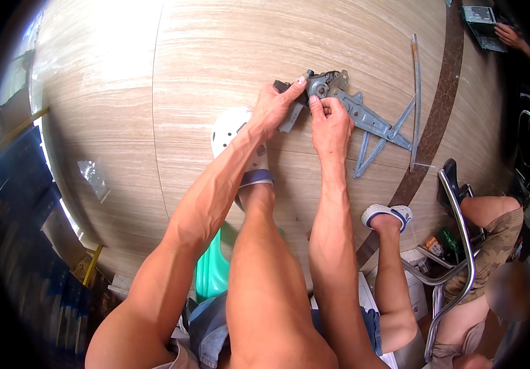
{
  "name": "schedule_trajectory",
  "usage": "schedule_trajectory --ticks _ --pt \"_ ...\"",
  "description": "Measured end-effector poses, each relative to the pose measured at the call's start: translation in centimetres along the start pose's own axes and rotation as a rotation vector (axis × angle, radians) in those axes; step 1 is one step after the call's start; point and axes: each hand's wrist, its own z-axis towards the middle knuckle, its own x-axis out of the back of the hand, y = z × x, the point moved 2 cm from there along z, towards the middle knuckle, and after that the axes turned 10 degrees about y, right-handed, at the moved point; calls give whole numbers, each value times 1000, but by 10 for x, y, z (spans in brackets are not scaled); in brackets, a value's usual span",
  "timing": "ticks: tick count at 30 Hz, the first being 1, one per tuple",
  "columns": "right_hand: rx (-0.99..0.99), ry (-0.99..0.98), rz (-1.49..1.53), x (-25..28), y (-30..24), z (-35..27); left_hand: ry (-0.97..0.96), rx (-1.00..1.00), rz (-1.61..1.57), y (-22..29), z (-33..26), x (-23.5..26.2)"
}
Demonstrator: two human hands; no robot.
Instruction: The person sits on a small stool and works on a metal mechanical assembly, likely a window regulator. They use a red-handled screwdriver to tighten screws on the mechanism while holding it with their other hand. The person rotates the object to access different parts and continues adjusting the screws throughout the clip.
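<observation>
A grey metal window regulator (368, 119) with crossed scissor arms lies on the tiled floor ahead of me. At its upper left end sits a dark motor (319, 87) with a round housing. My left hand (270, 109) is closed around the motor's left side, its thumb on top. My right hand (331, 130) is closed beside the round housing, thumb and forefinger pinched together. Whatever lies between those fingertips is too small or hidden to make out. Part of the regulator's plate is covered by the right hand.
A long metal rail (415, 101) lies at the regulator's right, near a dark brown floor strip (438, 111). My white clog (231, 129) is just left of my hands. A green plastic stool (214, 270) shows below. Right, another person sits by a metal-framed chair (471, 252).
</observation>
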Motion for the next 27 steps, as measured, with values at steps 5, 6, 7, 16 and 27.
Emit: schedule_trajectory --ticks 5,6,7,16,27 --pt "26 7 -1 1 4 -1 -11 18 19 1 1 1" --pt "10 2 16 2 5 -1 -12 19 19 1 1 0" --pt "-7 -3 33 2 7 -1 -13 22 21 1 1 0" --pt "-48 -28 79 2 7 -2 3 2 50 -2 4 1" --pt "-100 -82 92 10 -4 5 30 -12 70 2 1 1"
